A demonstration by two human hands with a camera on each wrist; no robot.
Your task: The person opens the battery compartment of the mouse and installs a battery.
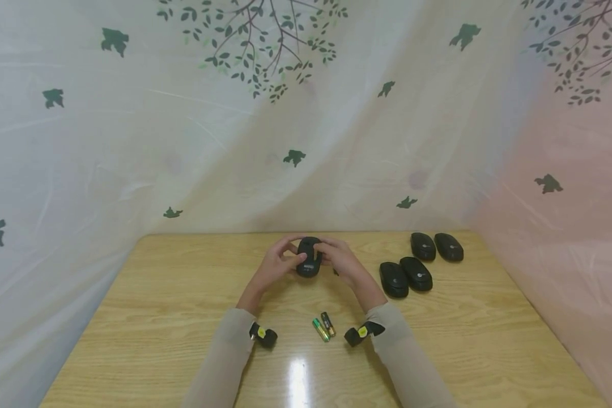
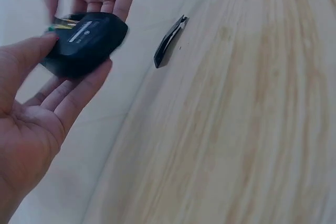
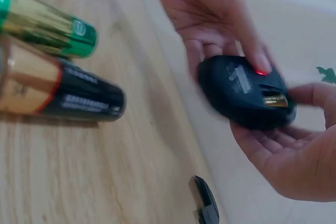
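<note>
A black computer mouse (image 1: 309, 266) is held bottom side up between both hands above the table's far part. My left hand (image 1: 277, 263) grips its left side, thumb on the underside and fingers beneath; a red light glows at that thumb in the right wrist view. My right hand (image 3: 294, 161) holds the other side, fingers beneath and a digit at the uncovered battery slot. Inside the slot shows a gold-coloured battery (image 3: 275, 101). A thin black battery cover (image 2: 170, 41) lies on the table close by, partly behind the right hand in the head view.
Two loose batteries, one green and gold (image 1: 321, 330), one black and copper (image 1: 328, 324), lie between the forearms. Several black mice (image 1: 417, 274) sit on the right of the wooden table (image 1: 173, 317). A patterned curtain (image 1: 224, 170) hangs behind the far edge.
</note>
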